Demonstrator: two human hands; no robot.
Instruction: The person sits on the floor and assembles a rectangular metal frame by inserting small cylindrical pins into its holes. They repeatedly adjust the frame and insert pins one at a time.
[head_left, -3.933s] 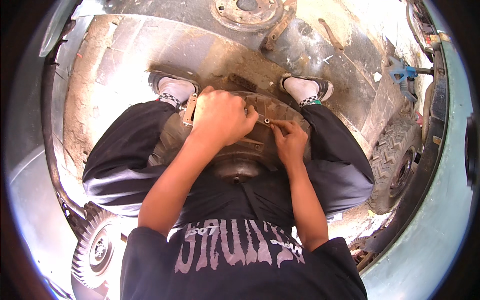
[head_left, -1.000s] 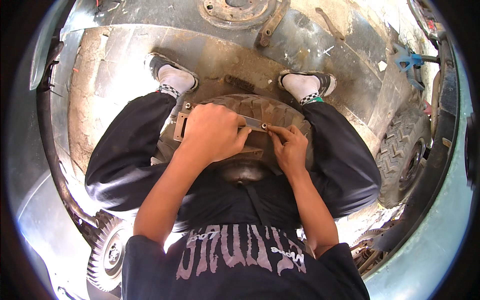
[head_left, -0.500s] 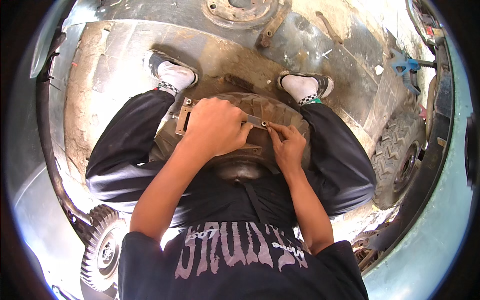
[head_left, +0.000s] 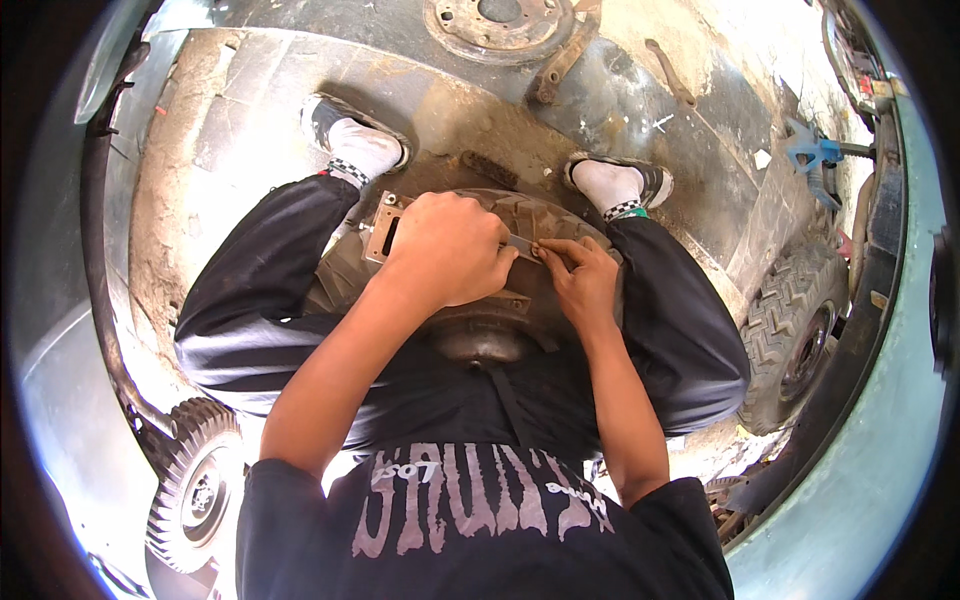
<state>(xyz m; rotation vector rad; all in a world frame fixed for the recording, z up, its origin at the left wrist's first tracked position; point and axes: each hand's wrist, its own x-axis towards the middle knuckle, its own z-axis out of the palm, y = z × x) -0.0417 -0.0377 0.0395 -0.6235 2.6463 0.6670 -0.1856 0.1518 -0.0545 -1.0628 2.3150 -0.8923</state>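
Observation:
A tyre [head_left: 335, 277] lies between my legs, and a metal bracket [head_left: 384, 229] with a slot and bolts rests over it. My left hand [head_left: 447, 250] is closed in a fist over the bracket's middle and hides much of it. From beside my left thumb a narrow flat metal strip [head_left: 521, 243] runs to the right. At its right end, the thumb and finger of my right hand [head_left: 582, 285] pinch a small nut, mostly hidden by the fingertips. Below the hands, a further strip of metal [head_left: 518, 303] shows against the tyre.
A rusty wheel disc [head_left: 500, 40] and a flat metal arm [head_left: 567, 65] lie on the floor ahead. A short dark piece [head_left: 490, 168] lies between my feet. Tyred wheels stand at right [head_left: 795, 335] and lower left [head_left: 197, 490]. A blue stand-like object [head_left: 815, 150] is at far right.
The whole view has shifted slightly. My right fingertips have closed over the nut, which showed uncovered on the strip before. My left fist stays over the bracket.

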